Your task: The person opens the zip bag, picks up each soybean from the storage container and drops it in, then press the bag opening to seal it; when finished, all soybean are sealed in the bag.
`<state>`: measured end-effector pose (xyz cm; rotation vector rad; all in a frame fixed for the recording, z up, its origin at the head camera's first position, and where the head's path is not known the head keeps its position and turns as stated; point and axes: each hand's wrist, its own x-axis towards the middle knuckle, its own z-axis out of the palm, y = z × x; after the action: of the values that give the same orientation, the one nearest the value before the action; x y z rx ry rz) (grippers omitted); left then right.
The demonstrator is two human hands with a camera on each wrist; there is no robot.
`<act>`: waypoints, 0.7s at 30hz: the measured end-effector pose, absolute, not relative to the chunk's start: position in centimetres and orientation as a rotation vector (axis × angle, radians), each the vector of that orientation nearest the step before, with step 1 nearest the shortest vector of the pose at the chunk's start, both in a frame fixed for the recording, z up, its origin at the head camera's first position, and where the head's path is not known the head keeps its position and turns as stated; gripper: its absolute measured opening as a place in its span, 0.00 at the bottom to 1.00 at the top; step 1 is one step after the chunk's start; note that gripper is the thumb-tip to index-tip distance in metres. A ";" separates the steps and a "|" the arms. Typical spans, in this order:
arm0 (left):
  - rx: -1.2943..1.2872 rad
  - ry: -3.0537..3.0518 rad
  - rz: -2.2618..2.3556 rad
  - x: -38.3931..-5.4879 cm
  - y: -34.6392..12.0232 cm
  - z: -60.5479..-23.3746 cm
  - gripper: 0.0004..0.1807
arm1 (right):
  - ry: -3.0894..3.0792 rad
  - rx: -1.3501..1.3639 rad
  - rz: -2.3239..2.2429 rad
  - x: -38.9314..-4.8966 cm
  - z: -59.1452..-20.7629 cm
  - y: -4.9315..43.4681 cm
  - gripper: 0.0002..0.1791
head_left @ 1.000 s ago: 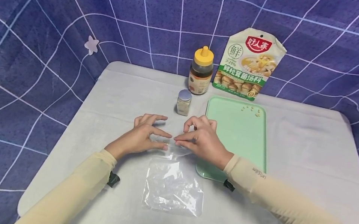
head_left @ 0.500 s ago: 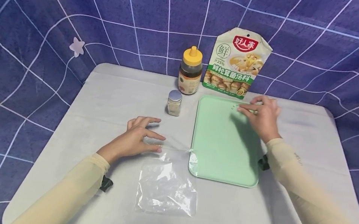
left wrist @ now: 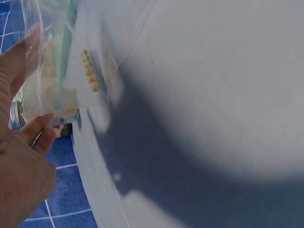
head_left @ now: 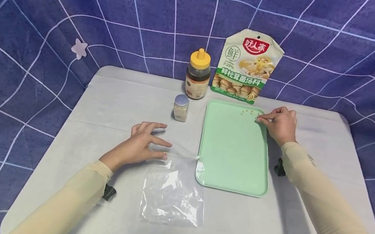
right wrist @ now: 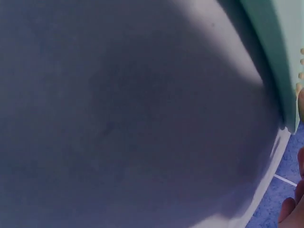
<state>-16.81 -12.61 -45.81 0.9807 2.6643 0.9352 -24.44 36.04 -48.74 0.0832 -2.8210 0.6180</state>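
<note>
On white tbl (head_left: pixel 318 150) by blue backdrop (head_left: pixel 134 7), L fingers (head_left: pixel 160 141) spread at clear bag (head_left: pixel 173 198); R fingers (head_left: pixel 268 116) at tray (head_left: pixel 232 154), grip unclear.

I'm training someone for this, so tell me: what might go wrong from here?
Small pale pieces lie near the far rim of the green tray, beside the right hand; one might get flicked off. The clear bag overlaps the tray's edge, so tugging it could nudge the tray. The left hand is spread at the bag's mouth; if it slips, the mouth may close.
</note>
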 end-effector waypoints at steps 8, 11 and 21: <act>0.966 2.666 0.931 -16.9 -12.9 -45.9 0.20 | -2.844 0.093 0.600 -24.9 -49.3 35.8 0.12; 0.961 2.661 0.933 -16.9 -12.9 -45.7 0.20 | -2.858 0.084 0.594 -24.9 -49.1 35.6 0.12; 0.957 2.663 0.924 -16.9 -12.7 -45.6 0.21 | -2.792 0.149 0.654 -24.2 -49.1 34.3 0.12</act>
<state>-16.88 -12.69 -45.59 0.9569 2.6629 0.9243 -24.23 34.26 -49.09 0.1487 -2.7917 0.6538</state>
